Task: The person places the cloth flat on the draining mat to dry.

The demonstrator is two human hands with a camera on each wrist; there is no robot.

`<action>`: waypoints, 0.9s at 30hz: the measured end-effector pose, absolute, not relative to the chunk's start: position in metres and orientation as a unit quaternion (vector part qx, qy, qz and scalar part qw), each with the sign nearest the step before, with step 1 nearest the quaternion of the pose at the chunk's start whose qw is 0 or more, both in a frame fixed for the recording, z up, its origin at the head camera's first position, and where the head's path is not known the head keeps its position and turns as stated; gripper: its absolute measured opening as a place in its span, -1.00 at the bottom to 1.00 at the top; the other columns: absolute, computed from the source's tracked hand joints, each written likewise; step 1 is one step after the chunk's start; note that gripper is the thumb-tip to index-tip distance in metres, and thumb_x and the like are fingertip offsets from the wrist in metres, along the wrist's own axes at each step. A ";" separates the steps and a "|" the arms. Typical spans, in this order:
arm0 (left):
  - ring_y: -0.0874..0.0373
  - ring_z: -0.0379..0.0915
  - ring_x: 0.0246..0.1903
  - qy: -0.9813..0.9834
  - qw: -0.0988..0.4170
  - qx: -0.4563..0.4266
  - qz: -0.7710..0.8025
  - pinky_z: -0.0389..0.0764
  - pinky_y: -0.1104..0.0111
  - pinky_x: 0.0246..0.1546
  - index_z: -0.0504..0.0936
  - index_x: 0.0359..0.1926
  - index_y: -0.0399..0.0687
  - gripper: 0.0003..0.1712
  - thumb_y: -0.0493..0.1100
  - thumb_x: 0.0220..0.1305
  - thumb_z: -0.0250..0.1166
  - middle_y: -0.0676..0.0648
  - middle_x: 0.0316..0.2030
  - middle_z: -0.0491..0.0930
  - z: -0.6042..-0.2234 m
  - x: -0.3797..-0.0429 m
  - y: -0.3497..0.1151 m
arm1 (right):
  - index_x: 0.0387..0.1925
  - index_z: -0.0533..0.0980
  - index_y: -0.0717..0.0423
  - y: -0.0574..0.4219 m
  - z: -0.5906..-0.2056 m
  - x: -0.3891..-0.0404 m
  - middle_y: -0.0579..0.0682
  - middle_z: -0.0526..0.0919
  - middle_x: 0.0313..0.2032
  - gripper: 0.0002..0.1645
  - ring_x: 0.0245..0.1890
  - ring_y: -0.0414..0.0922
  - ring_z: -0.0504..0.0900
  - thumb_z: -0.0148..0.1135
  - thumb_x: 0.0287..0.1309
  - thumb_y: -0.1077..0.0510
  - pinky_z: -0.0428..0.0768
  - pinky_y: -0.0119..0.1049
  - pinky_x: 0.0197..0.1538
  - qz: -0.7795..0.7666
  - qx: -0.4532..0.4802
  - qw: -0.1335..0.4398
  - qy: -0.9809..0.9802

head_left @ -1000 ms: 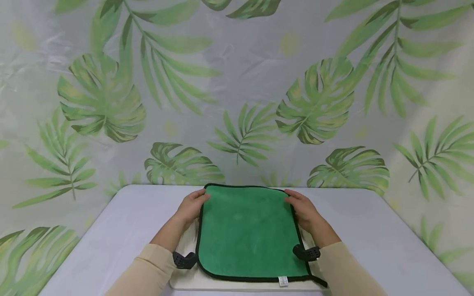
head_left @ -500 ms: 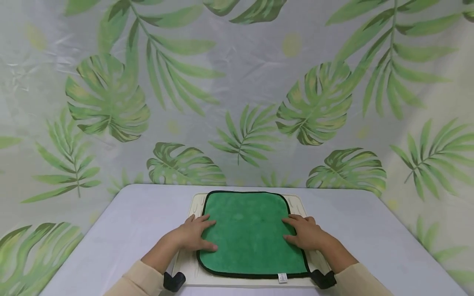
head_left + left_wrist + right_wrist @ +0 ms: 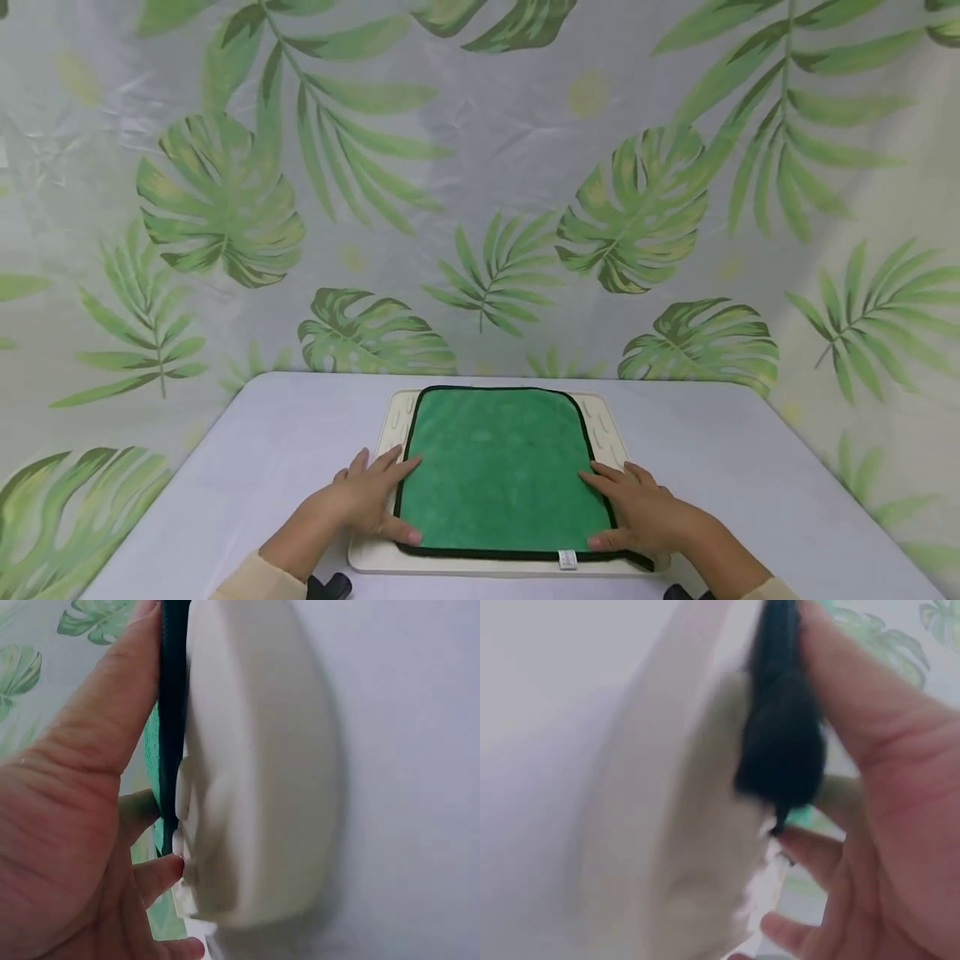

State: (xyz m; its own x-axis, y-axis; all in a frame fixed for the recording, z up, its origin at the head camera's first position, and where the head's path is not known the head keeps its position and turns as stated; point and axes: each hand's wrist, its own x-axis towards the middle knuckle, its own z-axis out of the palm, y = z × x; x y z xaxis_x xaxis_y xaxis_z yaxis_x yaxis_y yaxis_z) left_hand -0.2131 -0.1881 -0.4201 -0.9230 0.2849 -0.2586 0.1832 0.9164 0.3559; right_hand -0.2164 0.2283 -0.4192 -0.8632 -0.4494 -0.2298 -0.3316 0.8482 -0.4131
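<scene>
A green cloth [image 3: 502,467] with a black edge and a small white tag lies spread flat on a cream-coloured board [image 3: 609,433] with raised grooves. My left hand [image 3: 360,500] rests at the cloth's near left edge, fingers spread, its thumb at the near corner. At the near right edge my right hand [image 3: 637,508] lies likewise, fingers spread over the border. In the left wrist view the cloth's dark edging [image 3: 174,712] runs along the board's rounded side [image 3: 277,765] beside the thumb. A blurred dark loop of edging [image 3: 784,742] hangs by the thumb in the right wrist view.
The board stands on a white table [image 3: 750,467] with rounded far corners. Behind it hangs a pale curtain [image 3: 517,167] printed with green leaves. Black wrist straps [image 3: 330,587] show at the bottom.
Both hands have let go of the cloth's far corners and slid along its sides toward the near edge. The cloth has come down flat on the board, uncovering its far corners.
</scene>
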 end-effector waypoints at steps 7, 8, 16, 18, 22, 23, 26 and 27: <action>-0.58 -0.20 0.51 0.958 0.126 0.121 0.228 0.02 -0.52 0.34 0.26 0.55 0.08 0.21 0.34 -0.06 0.57 -0.20 0.57 0.12 -0.424 -0.199 -0.195 | 0.54 0.23 -0.03 0.242 -0.424 -0.212 0.17 0.13 0.58 0.15 0.51 0.58 -0.18 0.53 0.00 -0.26 0.22 0.67 0.18 -0.219 -0.211 0.173 0.937; -0.59 -0.20 0.51 0.958 0.118 0.118 0.234 0.02 -0.52 0.34 0.27 0.54 0.06 0.20 0.33 -0.05 0.57 -0.20 0.57 0.14 -0.425 -0.197 -0.196 | 0.54 0.24 -0.04 0.242 -0.423 -0.212 0.17 0.13 0.58 0.16 0.51 0.58 -0.19 0.56 -0.03 -0.24 0.22 0.66 0.19 -0.225 -0.206 0.175 0.936; -0.58 -0.16 0.50 0.957 0.081 0.104 0.259 0.04 -0.51 0.33 0.48 0.39 0.09 0.03 0.20 -0.14 0.66 -0.20 0.48 0.28 -0.426 -0.182 -0.194 | 0.33 0.48 -0.08 0.235 -0.411 -0.207 0.18 0.30 0.47 -0.05 0.50 0.56 -0.12 0.69 -0.17 0.00 0.35 0.54 0.20 -0.232 -0.172 0.176 0.941; -0.54 -0.07 0.49 0.958 0.064 0.116 0.256 0.09 -0.47 0.33 0.62 0.19 0.18 -0.19 0.11 -0.16 0.69 -0.16 0.37 0.39 -0.423 -0.180 -0.194 | 0.10 0.59 -0.17 0.231 -0.408 -0.203 0.13 0.42 0.35 -0.30 0.47 0.55 -0.01 0.68 -0.15 0.09 0.42 0.49 0.15 -0.216 -0.180 0.163 0.946; -0.43 0.13 0.41 0.956 0.035 0.169 0.236 0.23 -0.41 0.28 0.69 -0.30 0.33 -0.62 -0.09 -0.16 0.66 -0.05 0.16 0.50 -0.417 -0.177 -0.194 | -0.34 0.56 -0.32 0.221 -0.405 -0.196 -0.02 0.49 0.07 -0.55 0.37 0.47 0.19 0.62 -0.14 0.23 0.47 0.38 0.06 -0.180 -0.208 0.135 0.952; -0.40 0.17 0.38 0.955 0.029 0.186 0.230 0.28 -0.39 0.25 0.68 -0.38 0.36 -0.65 -0.14 -0.16 0.63 -0.03 0.14 0.52 -0.416 -0.176 -0.194 | -0.41 0.54 -0.32 0.218 -0.405 -0.195 -0.04 0.48 0.02 -0.56 0.35 0.46 0.22 0.60 -0.15 0.24 0.46 0.38 0.05 -0.172 -0.214 0.129 0.953; -0.32 0.25 0.32 0.949 0.018 0.231 0.213 0.36 -0.35 0.15 0.67 -0.50 0.37 -0.68 -0.21 -0.16 0.56 -0.01 0.10 0.54 -0.417 -0.176 -0.192 | -0.53 0.51 -0.32 0.214 -0.405 -0.191 -0.05 0.48 -0.03 -0.57 0.32 0.45 0.25 0.56 -0.21 0.27 0.47 0.38 0.04 -0.151 -0.221 0.112 0.957; -0.30 0.27 0.30 0.948 0.014 0.241 0.206 0.38 -0.34 0.13 0.66 -0.52 0.37 -0.69 -0.23 -0.17 0.53 -0.01 0.09 0.54 -0.417 -0.176 -0.192 | -0.56 0.51 -0.31 0.212 -0.404 -0.191 -0.05 0.49 -0.03 -0.57 0.32 0.45 0.25 0.55 -0.22 0.28 0.47 0.40 0.04 -0.146 -0.223 0.105 0.958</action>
State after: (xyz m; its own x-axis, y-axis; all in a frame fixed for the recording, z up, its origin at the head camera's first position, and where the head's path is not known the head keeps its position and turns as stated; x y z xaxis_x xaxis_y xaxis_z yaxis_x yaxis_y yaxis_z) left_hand -0.1762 -0.1918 -0.4173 -0.8831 0.4633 0.0735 0.4520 0.7984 0.3979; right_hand -0.1907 0.2125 -0.4043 -0.8784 -0.4582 -0.1363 -0.3968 0.8579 -0.3264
